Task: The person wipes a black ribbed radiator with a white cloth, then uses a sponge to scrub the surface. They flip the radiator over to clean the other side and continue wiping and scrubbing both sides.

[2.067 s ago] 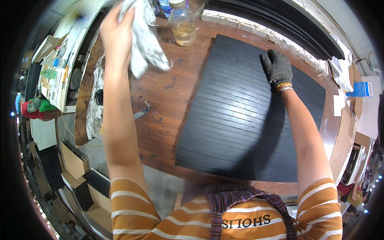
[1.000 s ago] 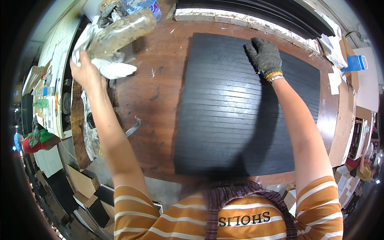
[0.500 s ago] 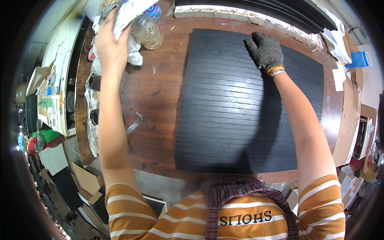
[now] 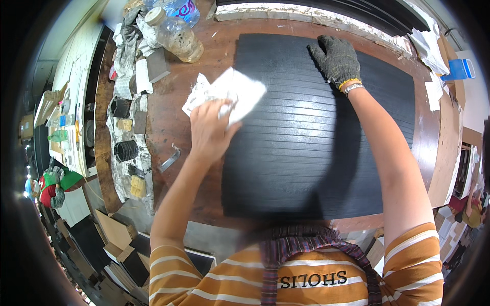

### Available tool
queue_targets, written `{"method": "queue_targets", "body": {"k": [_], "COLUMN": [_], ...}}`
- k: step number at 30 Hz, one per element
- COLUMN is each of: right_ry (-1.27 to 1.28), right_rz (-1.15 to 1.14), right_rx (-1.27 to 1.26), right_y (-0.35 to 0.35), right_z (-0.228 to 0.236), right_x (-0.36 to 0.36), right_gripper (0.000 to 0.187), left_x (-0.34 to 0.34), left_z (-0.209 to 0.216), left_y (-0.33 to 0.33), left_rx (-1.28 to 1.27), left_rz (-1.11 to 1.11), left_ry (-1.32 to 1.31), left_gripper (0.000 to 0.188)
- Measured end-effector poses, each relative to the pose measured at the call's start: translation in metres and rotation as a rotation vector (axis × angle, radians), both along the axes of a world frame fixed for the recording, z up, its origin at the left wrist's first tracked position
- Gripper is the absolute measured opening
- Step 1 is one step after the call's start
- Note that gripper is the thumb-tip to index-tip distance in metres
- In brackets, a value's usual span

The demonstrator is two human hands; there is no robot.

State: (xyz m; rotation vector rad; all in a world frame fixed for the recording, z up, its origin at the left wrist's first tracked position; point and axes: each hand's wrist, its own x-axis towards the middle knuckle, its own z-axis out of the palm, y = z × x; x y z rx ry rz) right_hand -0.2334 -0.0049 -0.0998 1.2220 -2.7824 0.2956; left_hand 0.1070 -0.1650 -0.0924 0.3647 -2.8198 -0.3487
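A wide black panel of narrow strips laid side by side (image 4: 286,168) lies on the reddish-brown table. Bare, my left hand (image 4: 209,127) is closed round a crumpled white cloth (image 4: 240,92), just at the panel's left edge. The cloth's right part overlaps the panel's upper left area; whether it touches cannot be told. My right hand (image 4: 337,61), in a dark knitted glove with a yellow cuff, lies on the panel's far part with thumb and fingers apart, holding nothing.
A cloudy plastic jar (image 4: 178,38) stands at the far left. Near it a stained cloth strip (image 4: 117,176) bears several small blocks and a dark roll (image 4: 126,151). A short clear strip (image 4: 170,159) lies left of the panel. Long black strips (image 4: 347,13) are stacked along the back.
My left hand has come from the far left, by the jar, to the panel's left edge, bringing the white cloth. My right hand stays nearly in place.
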Motion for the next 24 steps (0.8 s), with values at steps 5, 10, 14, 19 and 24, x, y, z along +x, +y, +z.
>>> {"method": "queue_targets", "body": {"k": [5,10,14,19,24], "right_ry": [-0.013,-0.016,0.001,-0.024,-0.021], "right_rz": [0.007,-0.008,0.006,0.013,0.009], "right_rx": [-0.021,-0.026,-0.055,-0.032,-0.036], "right_y": [0.001,0.000,0.000,0.001,0.000], "right_z": [-0.003,-0.002,-0.003,-0.003,-0.001], "right_x": [-0.002,-0.002,-0.001,-0.004,-0.002], "right_gripper": [0.056,0.056,0.055,0.054,0.053], "left_x": [0.008,-0.084,-0.037,-0.020,-0.135], "left_z": [0.006,-0.017,-0.018,-0.030,-0.039], "left_y": [0.014,-0.049,-0.027,-0.028,-0.082], "left_rx": [-0.075,-0.078,0.028,-0.039,-0.011], "left_rz": [0.000,0.107,0.081,0.040,0.060], "left_ry": [0.001,-0.008,-0.071,-0.078,0.065], "left_gripper": [0.055,0.056,0.059,0.064,0.050]}}
